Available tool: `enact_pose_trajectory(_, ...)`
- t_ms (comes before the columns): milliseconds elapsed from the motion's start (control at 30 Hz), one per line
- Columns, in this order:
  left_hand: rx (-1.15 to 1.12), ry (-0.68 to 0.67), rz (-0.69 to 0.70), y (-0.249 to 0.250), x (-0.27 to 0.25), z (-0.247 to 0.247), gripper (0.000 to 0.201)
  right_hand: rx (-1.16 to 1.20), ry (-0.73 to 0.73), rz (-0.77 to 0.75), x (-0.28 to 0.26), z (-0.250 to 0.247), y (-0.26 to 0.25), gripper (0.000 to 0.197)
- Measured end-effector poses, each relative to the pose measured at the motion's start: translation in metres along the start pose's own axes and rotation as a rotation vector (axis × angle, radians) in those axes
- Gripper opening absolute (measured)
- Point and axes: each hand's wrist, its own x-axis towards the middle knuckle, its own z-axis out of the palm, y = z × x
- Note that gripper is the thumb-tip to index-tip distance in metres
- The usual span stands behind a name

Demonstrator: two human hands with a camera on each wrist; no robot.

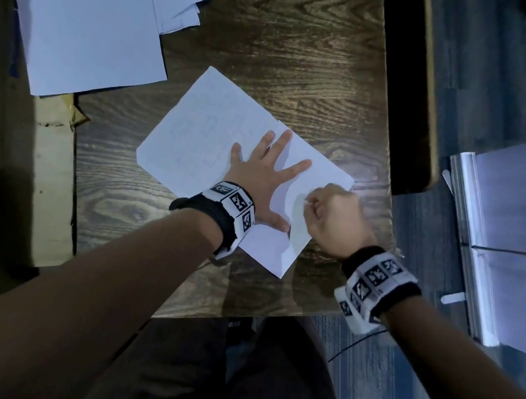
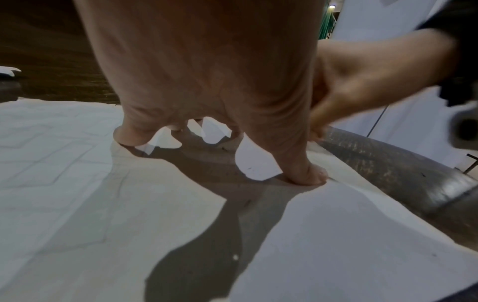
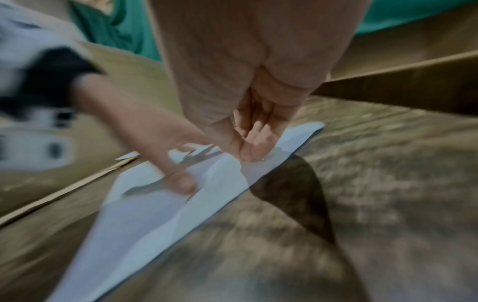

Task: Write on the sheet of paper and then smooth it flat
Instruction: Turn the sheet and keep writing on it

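Note:
A white sheet of paper (image 1: pixel 197 130) lies at an angle on the dark wooden table (image 1: pixel 276 33), with faint lines and creases across it. My left hand (image 1: pixel 258 172) presses flat on its middle, fingers spread, thumb toward me (image 2: pixel 308 173). My right hand (image 1: pixel 314 206) is curled at the sheet's right edge, thumb and fingertips (image 3: pixel 244 153) bunched together on the paper (image 3: pixel 155 204), apparently pinching it. Between the two hands the sheet bulges up in a ridge (image 2: pixel 336 190). I see no pen in any view.
A stack of white sheets (image 1: pixel 88 15) covers the table's far left corner. A cardboard box (image 1: pixel 51 171) stands against the table's left side. The table's right edge (image 1: pixel 389 169) is close to my right hand, and an open binder (image 1: pixel 511 232) lies on the floor beyond it.

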Motion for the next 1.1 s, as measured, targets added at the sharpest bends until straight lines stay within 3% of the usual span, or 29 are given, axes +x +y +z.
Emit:
enact_pose_trajectory(67, -0.009, 0.008, 0.001, 0.0, 0.001, 0.0, 0.123, 0.006, -0.084, -0.019, -0.007, 0.001, 0.0, 0.013)
enact_pose_trajectory(200, -0.011, 0.003, 0.004, 0.0, 0.0, 0.001, 0.122, 0.014, 0.163, 0.138, 0.022, 0.0, 0.021, 0.011)
enact_pose_trajectory(300, -0.005, 0.015, -0.001, 0.0, -0.001, 0.001, 0.122, 0.031, 0.012, 0.005, -0.01, 0.007, -0.004, 0.009)
enact_pose_trajectory(367, -0.003, 0.016, 0.003, -0.001, -0.001, -0.002, 0.122, 0.017, -0.03, 0.004, -0.001, -0.001, 0.001, 0.01)
enact_pose_trajectory(500, -0.008, -0.009, 0.0, -0.001, -0.001, -0.002, 0.122, 0.012, 0.167, 0.117, 0.032, -0.004, 0.018, 0.012)
enact_pose_trajectory(667, 0.056, -0.021, 0.005, -0.001, -0.001, -0.005, 0.126, 0.032, -0.068, -0.05, -0.012, 0.008, -0.003, 0.008)
enact_pose_trajectory(800, 0.248, -0.065, 0.174, -0.007, 0.006, -0.019, 0.132, 0.093, 0.06, -0.019, 0.01, -0.003, 0.018, 0.005)
enact_pose_trajectory(867, 0.33, -0.107, 0.264, -0.011, 0.01, -0.031, 0.131, 0.089, 0.031, -0.055, 0.013, -0.005, 0.018, 0.007)
enact_pose_trajectory(933, 0.247, -0.151, 0.267, -0.017, 0.009, -0.038, 0.119, 0.07, -0.027, -0.078, 0.014, -0.003, 0.015, 0.01)
enact_pose_trajectory(1000, -0.059, -0.104, 0.165, -0.025, 0.002, -0.032, 0.104, 0.067, -0.033, -0.081, 0.018, -0.001, 0.014, 0.009)
enact_pose_trajectory(1033, -0.183, -0.052, 0.115, -0.028, -0.003, -0.024, 0.102, 0.067, -0.026, -0.084, 0.02, 0.001, 0.013, 0.008)
enact_pose_trajectory(1100, -0.23, 0.028, 0.057, -0.03, -0.01, -0.007, 0.12, 0.057, -0.027, -0.112, 0.021, 0.004, 0.008, 0.006)
